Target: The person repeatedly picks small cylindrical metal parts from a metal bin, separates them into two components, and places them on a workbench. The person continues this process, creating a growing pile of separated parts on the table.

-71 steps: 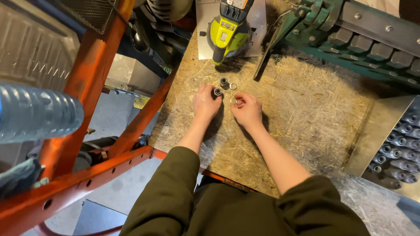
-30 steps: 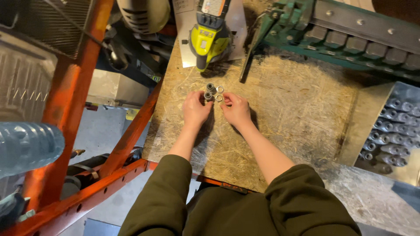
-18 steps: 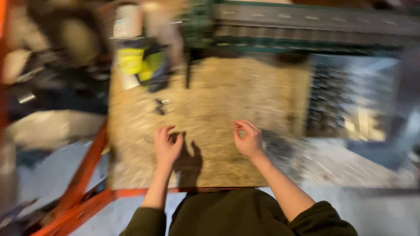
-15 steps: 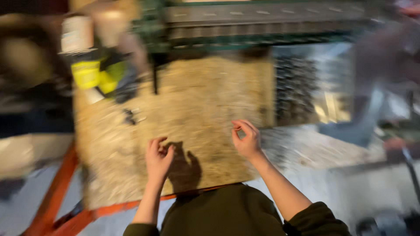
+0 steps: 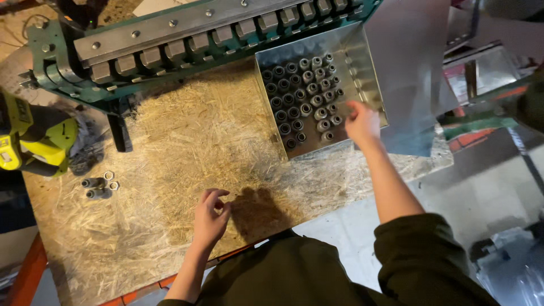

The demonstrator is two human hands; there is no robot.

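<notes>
Metal sleeves (image 5: pixel 306 93), short grey cylinders with dark bores, standing upright in rows inside a shiny sheet-metal tray (image 5: pixel 362 68) at the far right of a rough chipboard bench top (image 5: pixel 198 147). Right hand (image 5: pixel 362 122) reaching into the tray's near corner, fingers bent at the last row; impossible to tell whether pinching a piece. Left hand (image 5: pixel 209 218) loosely curled, empty, resting on the board. Few loose sleeves and rings (image 5: pixel 99 187) lying at left, beside a yellow power tool (image 5: pixel 34 139), cut off by the edge. Green machine with grey steel blocks (image 5: pixel 187 45) behind.
</notes>
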